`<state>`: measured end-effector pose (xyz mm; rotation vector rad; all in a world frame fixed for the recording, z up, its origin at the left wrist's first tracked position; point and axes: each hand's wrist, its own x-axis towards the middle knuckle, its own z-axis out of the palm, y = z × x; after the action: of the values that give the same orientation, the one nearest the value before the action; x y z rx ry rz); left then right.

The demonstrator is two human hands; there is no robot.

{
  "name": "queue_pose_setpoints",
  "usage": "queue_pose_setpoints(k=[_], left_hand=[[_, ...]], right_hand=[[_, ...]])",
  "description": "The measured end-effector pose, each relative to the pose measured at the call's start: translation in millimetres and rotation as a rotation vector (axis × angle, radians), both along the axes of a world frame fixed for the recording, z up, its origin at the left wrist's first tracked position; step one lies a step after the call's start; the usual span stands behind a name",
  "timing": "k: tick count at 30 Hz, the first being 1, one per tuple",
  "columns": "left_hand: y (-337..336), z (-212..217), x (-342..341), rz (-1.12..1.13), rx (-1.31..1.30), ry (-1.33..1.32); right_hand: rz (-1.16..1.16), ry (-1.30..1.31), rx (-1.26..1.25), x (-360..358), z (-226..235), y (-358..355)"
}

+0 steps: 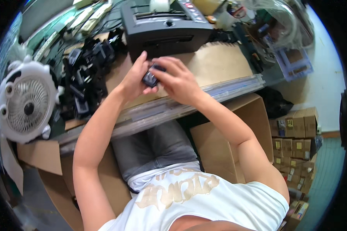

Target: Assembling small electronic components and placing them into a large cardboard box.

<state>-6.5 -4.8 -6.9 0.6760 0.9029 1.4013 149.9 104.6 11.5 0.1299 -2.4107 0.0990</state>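
Between my hands, above the bench's near edge, is a small black boxy device [150, 78] with shiny faces; its exact kind cannot be made out. My left hand [135, 79] cradles it from the left, thumb side up and fingertips curled beneath. From the right, my right hand [178, 80] closes thumb and fingers on its upper end, covering part of it. Just beyond my fingers stands a dark grey box-shaped machine [162, 36] with a front slot, apparently a printer. To the left lies a heap of similar black devices and cables [86, 67].
A white round fan [27, 102] stands at the bench's left end. Cardboard [219, 63] covers the worktop, with clear plastic along its front edge [189, 98]. Open cartons [216, 142] flank my legs. Small boxes [297, 148] are stacked at right; power strips [90, 21] lie far left.
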Motion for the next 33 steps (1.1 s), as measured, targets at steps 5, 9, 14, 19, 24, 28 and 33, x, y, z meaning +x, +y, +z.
queue_pose_setpoints(k=[5,9,14,19,24,28,33], left_hand=[[-11,15,-4,-0.252,-0.044,-0.065],[-9,21,11,-0.146,-0.137,0.026],[-1,3,-7,0.079,-0.178,0.069],[-2,-2,6,0.142,-0.182,0.781],[-15,14,14,0.206,0.020,1.540],[-51,25,10,0.339,0.222,1.813],[-104,39,-10,0.337,-0.156,2.176]], right_hand=[[0.078,0.008,0.061,8,-8,16],[0.116,-0.062,-0.201,38,6,53],[-0.024,-0.199,-0.990,79,2,123],[-0.376,-0.202,-1.256,86,-12,175],[-0.698,-0.065,-1.008,60,-35,218],[-0.698,0.012,-0.965,32,-30,216],[-0.673,-0.052,-0.578,-9,-35,214]])
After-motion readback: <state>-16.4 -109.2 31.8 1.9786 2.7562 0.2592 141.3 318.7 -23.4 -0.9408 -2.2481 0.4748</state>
